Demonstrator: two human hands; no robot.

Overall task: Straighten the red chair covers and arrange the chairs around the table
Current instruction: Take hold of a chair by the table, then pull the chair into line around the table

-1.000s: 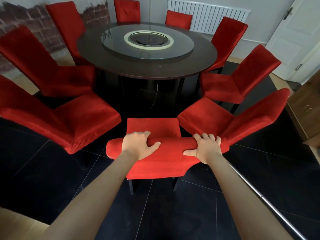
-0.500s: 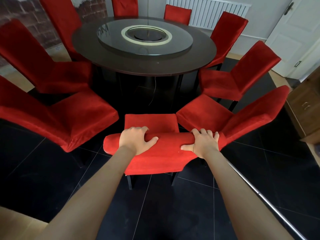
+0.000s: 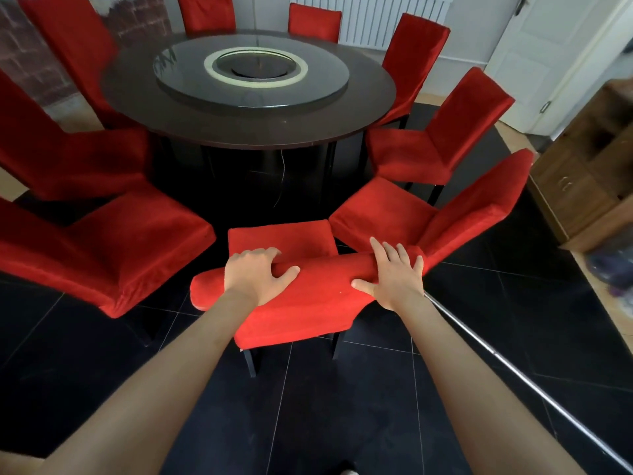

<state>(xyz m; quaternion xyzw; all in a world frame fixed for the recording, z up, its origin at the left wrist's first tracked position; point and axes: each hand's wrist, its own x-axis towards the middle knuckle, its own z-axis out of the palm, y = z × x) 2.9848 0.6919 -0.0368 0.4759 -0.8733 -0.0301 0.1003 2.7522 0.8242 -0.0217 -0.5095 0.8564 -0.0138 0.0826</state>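
Note:
The red-covered chair (image 3: 318, 293) right in front of me faces the round dark table (image 3: 239, 132), its seat pointing at the table's base. My left hand (image 3: 253, 275) grips the top of the backrest, fingers curled over the front and thumb on the back. My right hand (image 3: 394, 275) lies over the top near the right end with fingers stretched forward and thumb spread along the back. The cover hangs loose and uneven below the backrest. Several other red chairs ring the table.
A neighbouring chair (image 3: 137, 241) stands close on the left, another (image 3: 383, 214) touches the right end of the backrest. A wooden cabinet (image 3: 582, 173) and a white door (image 3: 548, 46) are at the right. A thin metal rod (image 3: 513, 371) lies across the black floor tiles.
The chair has slid a little toward the table with both hands on its backrest. My right hand's fingers have straightened out over the top.

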